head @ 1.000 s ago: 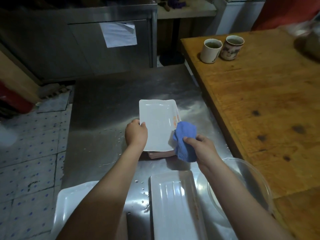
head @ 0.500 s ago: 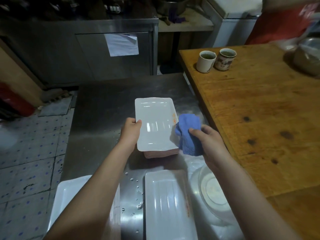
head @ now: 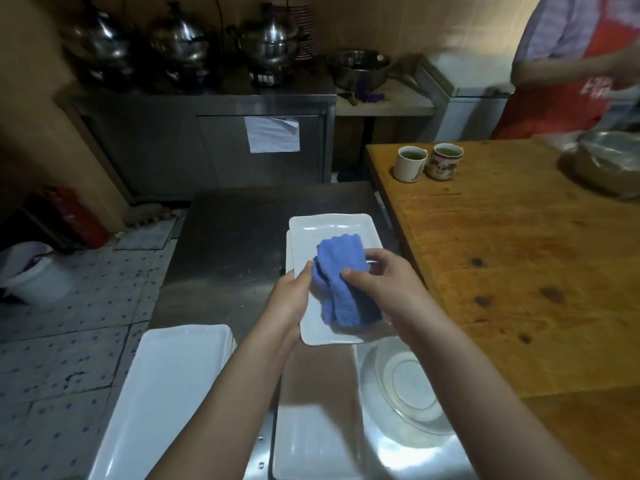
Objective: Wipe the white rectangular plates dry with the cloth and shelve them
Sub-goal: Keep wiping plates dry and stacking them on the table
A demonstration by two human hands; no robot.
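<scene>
On the steel desk [head: 235,237], near its right edge, a rectangular plate [head: 320,329] is held over a stack of plates [head: 288,251] that shows at its left side. The cloth [head: 341,282] lies on the plate, with the left grip [head: 291,299] at the plate's left edge and the right grip [head: 381,282] on the cloth. A stack of long plates [head: 166,393] lies at the near left corner. To its right come a long plate [head: 311,441] and then a glass dish [head: 405,386]. The wooden desk [head: 519,271] adjoins on the right. At its far left corner stands a mug [head: 409,164], with a second mug [head: 443,161] just to its right.
</scene>
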